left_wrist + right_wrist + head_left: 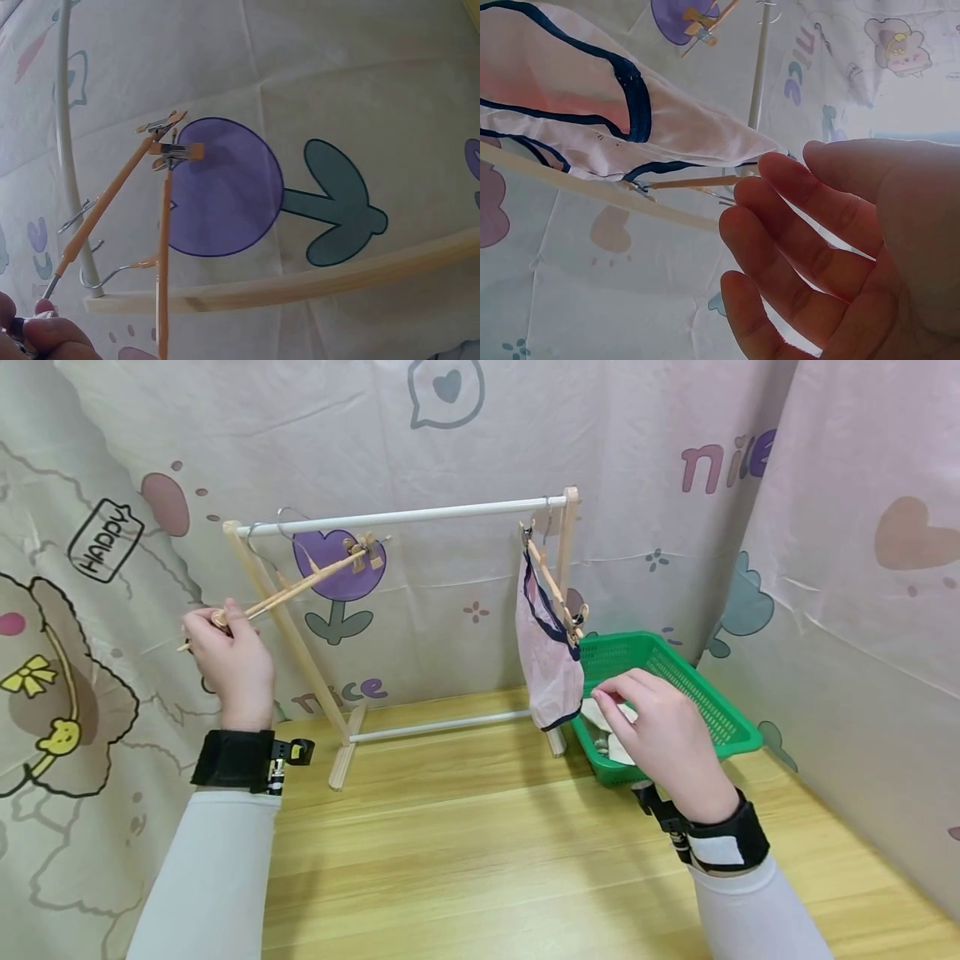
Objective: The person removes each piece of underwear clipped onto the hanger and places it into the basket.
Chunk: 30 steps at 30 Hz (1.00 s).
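My left hand (234,652) pinches a clip at the near end of a wooden clip hanger (315,578), whose hook is over the rack's rail. A second clip hanger (164,247) hangs beside it; both have clips at their far ends. Pale pink underpants (545,668) with navy trim hang from another clip hanger (550,581) at the rail's right end, held by its clips. Just right of the underpants is my right hand (663,731), fingers loosely bent and holding nothing. In the right wrist view its fingers (759,244) are apart from the cloth.
The wooden rack (294,639) with its white rail (420,516) stands on a wood-grain table (450,852). Behind its right foot is a green basket (693,681) with white cloth (618,750) inside. Printed curtains (450,460) surround the table at the back and sides.
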Available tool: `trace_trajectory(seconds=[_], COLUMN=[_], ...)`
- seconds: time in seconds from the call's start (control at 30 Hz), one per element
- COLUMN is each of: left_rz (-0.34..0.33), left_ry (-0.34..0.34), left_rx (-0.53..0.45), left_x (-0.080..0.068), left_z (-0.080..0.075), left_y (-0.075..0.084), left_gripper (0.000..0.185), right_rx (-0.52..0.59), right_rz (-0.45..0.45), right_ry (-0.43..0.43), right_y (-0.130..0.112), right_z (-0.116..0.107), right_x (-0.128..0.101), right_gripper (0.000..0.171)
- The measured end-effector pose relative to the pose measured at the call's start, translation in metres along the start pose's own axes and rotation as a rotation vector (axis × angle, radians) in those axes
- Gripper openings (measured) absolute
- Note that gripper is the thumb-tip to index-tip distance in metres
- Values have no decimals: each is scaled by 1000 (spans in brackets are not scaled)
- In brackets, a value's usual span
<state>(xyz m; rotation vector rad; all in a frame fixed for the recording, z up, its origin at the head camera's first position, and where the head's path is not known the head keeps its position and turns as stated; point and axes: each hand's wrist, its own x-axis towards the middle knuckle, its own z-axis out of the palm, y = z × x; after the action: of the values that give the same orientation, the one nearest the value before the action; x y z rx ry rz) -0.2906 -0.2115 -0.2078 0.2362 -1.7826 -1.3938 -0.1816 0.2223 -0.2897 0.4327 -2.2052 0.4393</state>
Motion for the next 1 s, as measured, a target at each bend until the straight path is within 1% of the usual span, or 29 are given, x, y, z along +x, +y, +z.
trace_trajectory(seconds=[0.23, 0.33, 0.5, 0.7, 0.8, 1.0], left_rz=[41, 47, 57, 49, 38, 40], left_ry=[10, 17, 27, 21, 13, 6], left_rx=[44, 62, 59, 46, 51, 73], left_x=[-2, -2, -3, -6, -7, -7], left_z=[3, 3, 3, 1, -1, -1], left_y=[-5, -7, -9, -12, -14, -18], left_gripper=[18, 18, 19, 19, 19, 18], right_rx=[4, 0, -8, -9, -8, -11], right_rz=[4, 4, -2, -2, -2, -2], right_ry=[0, -2, -9, -17, -21, -26], right_y=[-1, 0, 0, -1, -2, -3], right_z=[0, 1, 3, 3, 3, 3], right_x=[0, 0, 0, 0, 0, 0], right_gripper=[4, 4, 7, 7, 7, 7])
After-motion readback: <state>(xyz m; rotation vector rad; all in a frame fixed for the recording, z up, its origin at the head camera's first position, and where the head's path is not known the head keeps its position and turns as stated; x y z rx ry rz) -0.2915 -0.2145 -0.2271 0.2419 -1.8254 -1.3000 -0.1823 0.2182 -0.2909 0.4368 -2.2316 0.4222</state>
